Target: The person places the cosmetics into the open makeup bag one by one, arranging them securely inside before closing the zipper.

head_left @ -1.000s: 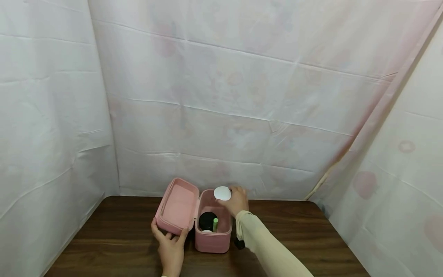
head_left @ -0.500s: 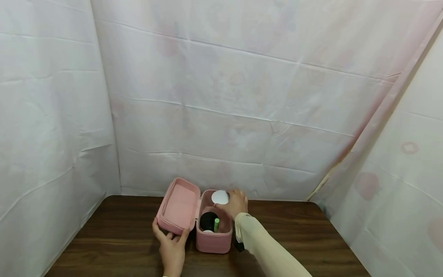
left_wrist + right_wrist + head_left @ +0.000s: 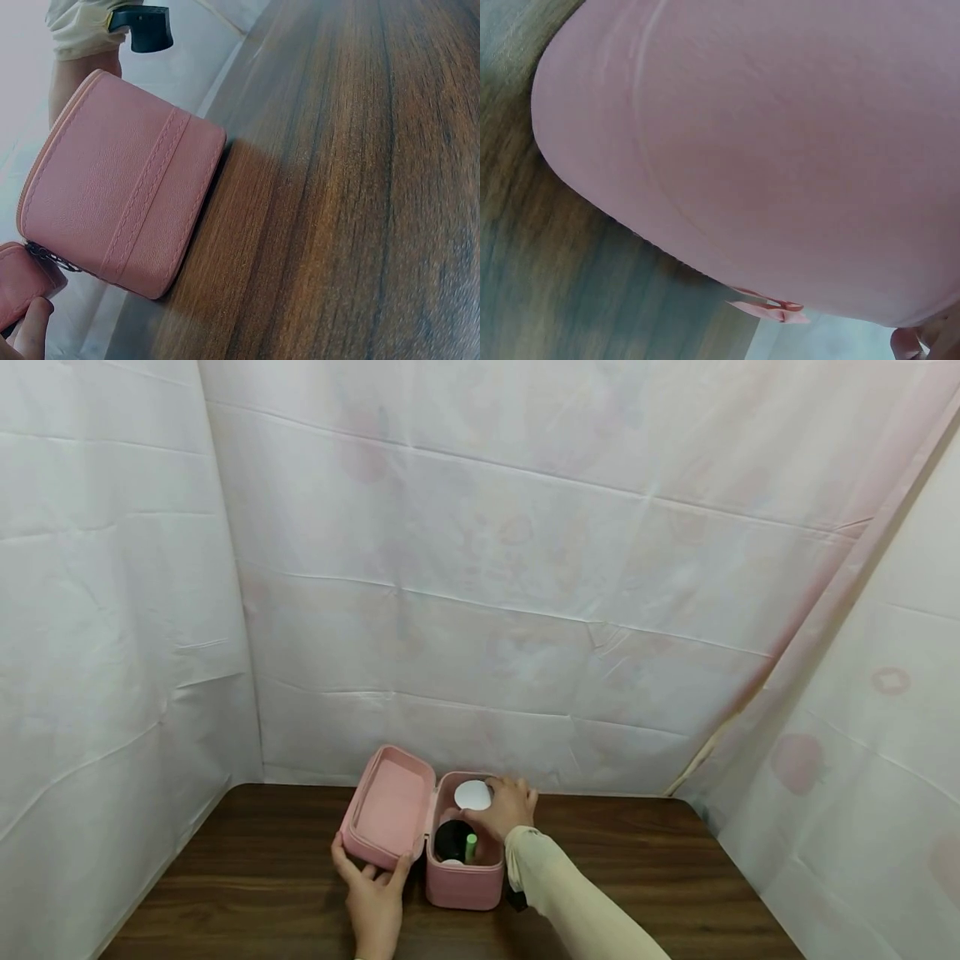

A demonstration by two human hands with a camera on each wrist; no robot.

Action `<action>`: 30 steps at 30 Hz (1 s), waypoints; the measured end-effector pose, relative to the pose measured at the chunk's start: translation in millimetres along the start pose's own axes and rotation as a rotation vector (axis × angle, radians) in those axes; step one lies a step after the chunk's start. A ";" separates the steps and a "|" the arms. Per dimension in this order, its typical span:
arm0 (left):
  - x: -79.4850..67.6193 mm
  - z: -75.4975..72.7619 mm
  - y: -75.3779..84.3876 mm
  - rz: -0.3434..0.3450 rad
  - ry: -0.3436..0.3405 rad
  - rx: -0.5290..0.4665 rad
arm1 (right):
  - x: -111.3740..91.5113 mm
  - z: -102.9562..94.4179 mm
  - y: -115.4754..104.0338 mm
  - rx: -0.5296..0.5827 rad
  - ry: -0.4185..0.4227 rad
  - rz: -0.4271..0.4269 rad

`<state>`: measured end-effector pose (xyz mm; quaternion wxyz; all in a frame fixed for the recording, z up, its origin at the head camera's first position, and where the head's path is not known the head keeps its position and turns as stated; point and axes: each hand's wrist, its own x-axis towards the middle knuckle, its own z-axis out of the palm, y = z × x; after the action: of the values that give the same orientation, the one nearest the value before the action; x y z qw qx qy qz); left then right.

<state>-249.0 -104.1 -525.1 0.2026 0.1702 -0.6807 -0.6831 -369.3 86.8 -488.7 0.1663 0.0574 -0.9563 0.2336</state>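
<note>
A pink zip-up cosmetic case (image 3: 465,888) stands with its lid (image 3: 392,810) swung out to the left. My left hand (image 3: 372,897) grips the lid's near edge, thumb and fingers spread along it. At the far end of the case, my right hand (image 3: 508,808) holds a white round-topped object (image 3: 472,795) at the opening; its sides are hidden. Inside the case are a black round item (image 3: 452,840), an upright green tube (image 3: 471,848) and part of a white item (image 3: 452,862). The left wrist view shows the case's outer wall (image 3: 127,180).
The case sits on a dark wood-grain table (image 3: 637,860). Pale printed cloth (image 3: 480,635) hangs behind and at both sides. A black camera (image 3: 517,899) on the right wrist is close beside the case's right wall.
My right hand has lowered the white round-topped object further into the far end of the case and slightly left. My left hand has kept its hold on the lid.
</note>
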 end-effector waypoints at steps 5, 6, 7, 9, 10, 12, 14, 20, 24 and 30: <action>-1.2 1.0 0.6 0.001 -0.007 0.007 | -3.4 1.4 -0.2 0.010 -0.016 -0.001; -1.4 1.4 0.7 0.004 -0.005 0.007 | -3.9 1.4 -0.2 0.018 -0.018 -0.004; -1.6 1.6 0.9 0.007 -0.004 0.008 | -4.6 1.5 -0.4 0.023 -0.022 -0.007; -1.7 2.0 1.2 0.012 0.000 0.007 | -5.8 1.8 -0.4 0.019 -0.023 -0.014; -1.7 2.1 1.2 0.014 0.000 0.008 | -6.5 1.7 -0.5 0.017 -0.023 -0.018; -1.9 2.0 1.3 0.014 0.000 0.006 | -8.0 2.2 0.0 0.007 -0.026 -0.028; -2.1 1.8 1.4 0.011 -0.003 0.003 | -9.4 2.5 0.6 -0.001 -0.031 -0.035; -1.8 2.4 1.3 0.003 0.002 0.008 | -10.7 1.8 2.2 -0.001 -0.057 -0.057; -1.7 2.3 1.4 0.005 -0.002 0.011 | -10.1 2.1 2.3 -0.008 -0.066 -0.055; -2.3 1.7 1.1 0.010 -0.008 0.023 | -10.5 1.3 1.0 -0.018 -0.091 -0.047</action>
<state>-247.8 -101.4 -524.1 0.2011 0.1665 -0.6901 -0.6750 -360.1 87.4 -493.8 0.1286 0.0890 -0.9633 0.2180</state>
